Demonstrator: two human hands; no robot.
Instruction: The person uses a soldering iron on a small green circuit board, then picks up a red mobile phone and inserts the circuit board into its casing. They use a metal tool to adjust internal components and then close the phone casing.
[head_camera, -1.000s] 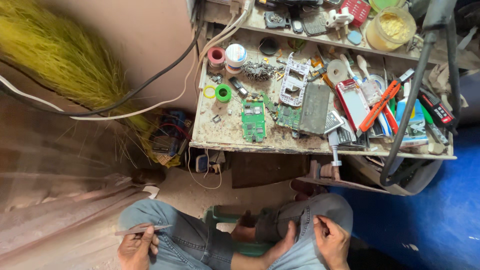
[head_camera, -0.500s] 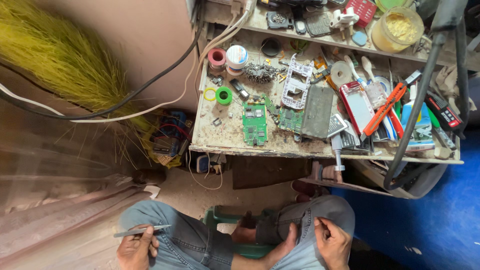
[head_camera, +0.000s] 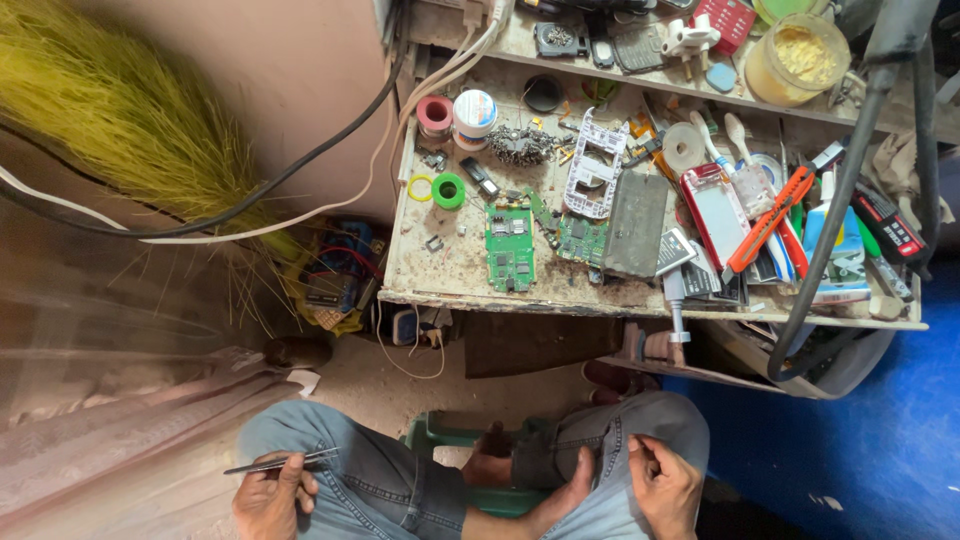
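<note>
So this is a pause between steps more than actual work — the person is sitting low on a green stool (head_camera: 440, 435), knees up in jeans, both hands down at lap level and well away from the workbench (head_camera: 450, 270). The left hand (head_camera: 268, 500) is closed around a pair of tweezers (head_camera: 282, 463), pinched between thumb and fingers with the tips pointing out to the side over the left knee. The right hand (head_camera: 662, 488) rests on the right knee with the fingers curled in; it might be pinching something tiny, but it's too small to tell, so I can't say it holds anything. Up on the bench sits a green circuit board (head_camera: 510, 248), bare and flat near the front edge, with a second board (head_camera: 578, 238) just beside it, a grey phone back panel (head_camera: 633, 222), a white phone frame (head_camera: 596, 163) and an orange utility knife (head_camera: 770, 220) further right. My read is that the tweezers are ready but nothing is being picked at yet. The next move would call for leaning up to the bench and bringing the tweezer tips down steadily onto that green board — small parts, so a light, precise grip matters more than force.
</note>
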